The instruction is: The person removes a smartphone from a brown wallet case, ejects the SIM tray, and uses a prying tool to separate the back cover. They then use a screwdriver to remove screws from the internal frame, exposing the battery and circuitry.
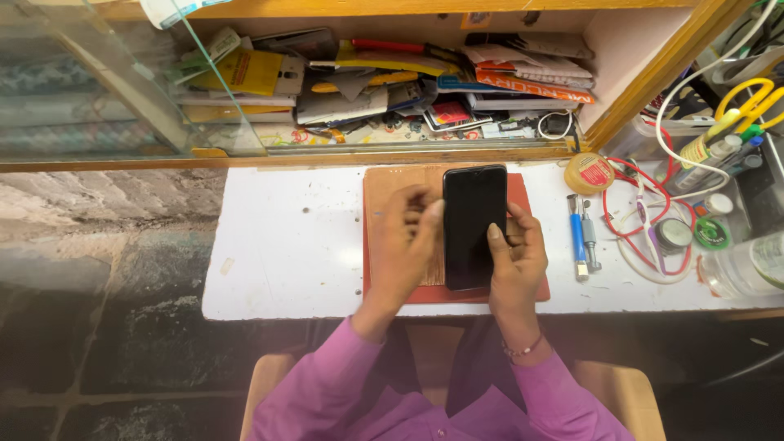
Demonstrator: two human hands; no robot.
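A black smartphone [474,222] with a dark screen is held upright over a red-brown mat [384,184] on the white worktop [286,245]. My right hand [516,260] grips its right edge, thumb resting on the glass. At the phone's left edge is my left hand [404,241], its fingers curled against the side and top corner. Both sleeves are purple. A bead bracelet sits on my right wrist.
Right of the mat lie a blue-and-silver tool [581,235], a round yellow tin [589,172], red and white cables [633,216], small round containers and a cup with yellow scissors [747,102]. An open cabinet [408,82] behind holds cluttered parts and packets. A glass panel stands at left.
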